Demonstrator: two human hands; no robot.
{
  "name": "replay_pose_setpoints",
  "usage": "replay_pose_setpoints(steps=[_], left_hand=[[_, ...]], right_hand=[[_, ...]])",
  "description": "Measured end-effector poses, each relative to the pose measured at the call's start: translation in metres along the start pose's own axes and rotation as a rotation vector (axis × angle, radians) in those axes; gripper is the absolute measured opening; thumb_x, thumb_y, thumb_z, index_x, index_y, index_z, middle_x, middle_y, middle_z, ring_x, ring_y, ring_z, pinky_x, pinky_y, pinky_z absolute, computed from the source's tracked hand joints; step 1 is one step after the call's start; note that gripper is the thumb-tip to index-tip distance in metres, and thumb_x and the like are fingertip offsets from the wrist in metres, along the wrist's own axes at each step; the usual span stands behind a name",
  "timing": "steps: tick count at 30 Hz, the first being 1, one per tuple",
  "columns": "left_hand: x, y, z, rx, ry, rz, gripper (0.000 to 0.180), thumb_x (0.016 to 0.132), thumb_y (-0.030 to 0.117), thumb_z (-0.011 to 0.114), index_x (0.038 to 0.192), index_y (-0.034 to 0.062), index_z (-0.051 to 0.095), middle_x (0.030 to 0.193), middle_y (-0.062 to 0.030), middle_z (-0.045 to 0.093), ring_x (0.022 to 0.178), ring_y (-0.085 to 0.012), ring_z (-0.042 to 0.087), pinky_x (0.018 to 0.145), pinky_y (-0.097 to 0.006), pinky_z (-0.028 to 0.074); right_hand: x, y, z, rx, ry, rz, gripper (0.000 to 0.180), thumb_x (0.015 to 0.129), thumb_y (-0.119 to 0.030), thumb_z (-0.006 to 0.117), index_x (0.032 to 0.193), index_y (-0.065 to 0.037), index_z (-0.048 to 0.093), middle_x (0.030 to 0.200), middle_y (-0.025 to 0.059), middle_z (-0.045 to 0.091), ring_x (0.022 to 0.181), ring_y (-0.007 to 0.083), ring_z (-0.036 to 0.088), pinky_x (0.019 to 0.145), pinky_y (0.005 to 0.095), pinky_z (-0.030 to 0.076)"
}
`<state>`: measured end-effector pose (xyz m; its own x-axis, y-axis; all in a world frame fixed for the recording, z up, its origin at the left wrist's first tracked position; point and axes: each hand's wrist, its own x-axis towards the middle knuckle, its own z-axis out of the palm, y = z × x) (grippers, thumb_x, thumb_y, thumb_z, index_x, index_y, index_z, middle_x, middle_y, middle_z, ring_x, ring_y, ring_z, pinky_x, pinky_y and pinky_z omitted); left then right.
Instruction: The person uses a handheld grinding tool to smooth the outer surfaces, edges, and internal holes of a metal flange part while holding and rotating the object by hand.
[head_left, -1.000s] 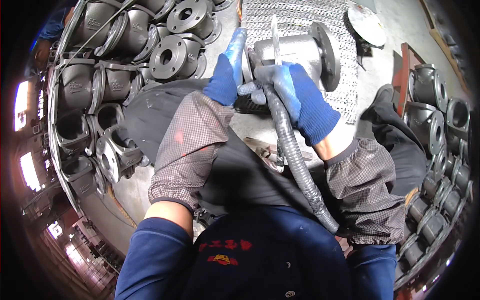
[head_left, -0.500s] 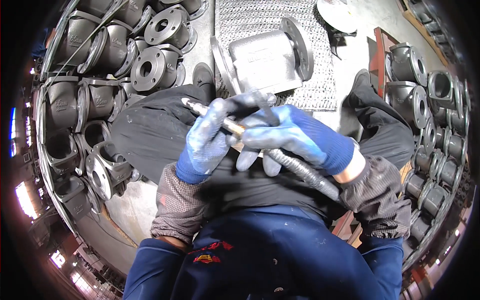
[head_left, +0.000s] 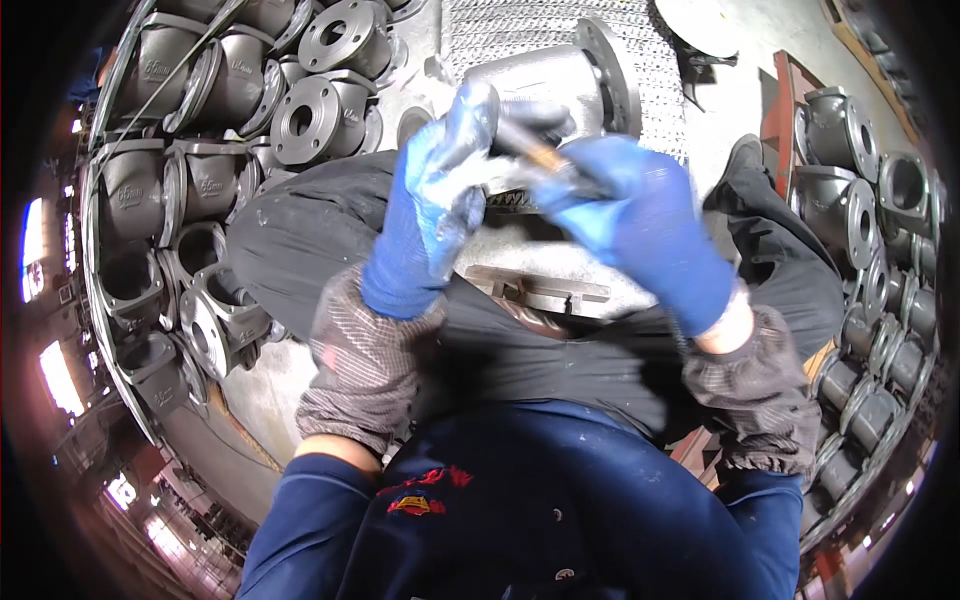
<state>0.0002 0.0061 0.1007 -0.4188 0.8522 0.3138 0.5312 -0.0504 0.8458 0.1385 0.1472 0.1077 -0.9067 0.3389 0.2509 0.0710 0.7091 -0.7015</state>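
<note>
My right hand (head_left: 625, 190), in a blue glove with a grey coating, is closed round a slim dark tool with a brass-coloured band (head_left: 545, 155). The tool's end points up and left to my left hand (head_left: 445, 165), gloved the same way. Motion smears the left fingers, so I cannot tell whether they grip the tool or only touch it. Just beyond both hands lies a grey cast-metal valve body (head_left: 545, 75) with round flanges, partly hidden by the hands.
The valve body rests on a patterned metal mat (head_left: 550, 14). Grey flanged castings (head_left: 135, 190) are stacked at the left, with more castings (head_left: 840, 215) at the right beside a red metal frame (head_left: 790, 115). A round white-topped stand (head_left: 700, 25) is far right; a low metal bar (head_left: 540, 285) lies between my legs.
Both hands have moved up and away from my body, towards the valve body. The silver ribbed hose seen beneath my right hand earlier no longer shows. The low metal bar has come into sight.
</note>
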Motion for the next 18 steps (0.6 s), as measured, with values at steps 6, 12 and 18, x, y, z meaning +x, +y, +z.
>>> replay_pose_setpoints(steps=[6,12,18], left_hand=[[0.026,-0.034,-0.063,-0.029,0.329,-0.215,0.052,0.089,0.039,0.056,0.117,-0.0045,0.052,0.107,-0.0190,0.060,0.092,-0.0249,0.065,0.078,-0.031,0.053],[0.023,-0.075,-0.045,-0.722,0.163,-0.942,0.065,0.090,0.055,0.047,0.123,-0.0009,0.046,0.095,-0.0123,0.063,0.082,-0.0168,0.063,0.067,-0.028,0.051],[0.038,-0.119,-0.009,-1.043,0.406,-0.670,0.036,0.094,0.031,0.047,0.118,0.0056,0.054,0.107,-0.0100,0.062,0.100,-0.0225,0.061,0.088,-0.037,0.051]], right_hand=[[0.013,0.090,-0.074,0.463,0.164,0.771,0.040,0.084,-0.027,0.065,0.103,0.007,0.061,0.081,0.0132,0.066,0.064,0.0158,0.063,0.058,0.0229,0.050],[-0.034,0.245,-0.078,0.603,0.137,0.959,0.036,0.087,-0.028,0.058,0.088,0.008,0.060,0.073,0.0165,0.063,0.060,0.0197,0.062,0.052,0.0268,0.047],[0.021,0.195,-0.037,0.433,0.192,0.641,0.045,0.091,-0.034,0.054,0.116,0.003,0.057,0.093,0.0150,0.066,0.069,0.0154,0.065,0.058,0.0256,0.053]])
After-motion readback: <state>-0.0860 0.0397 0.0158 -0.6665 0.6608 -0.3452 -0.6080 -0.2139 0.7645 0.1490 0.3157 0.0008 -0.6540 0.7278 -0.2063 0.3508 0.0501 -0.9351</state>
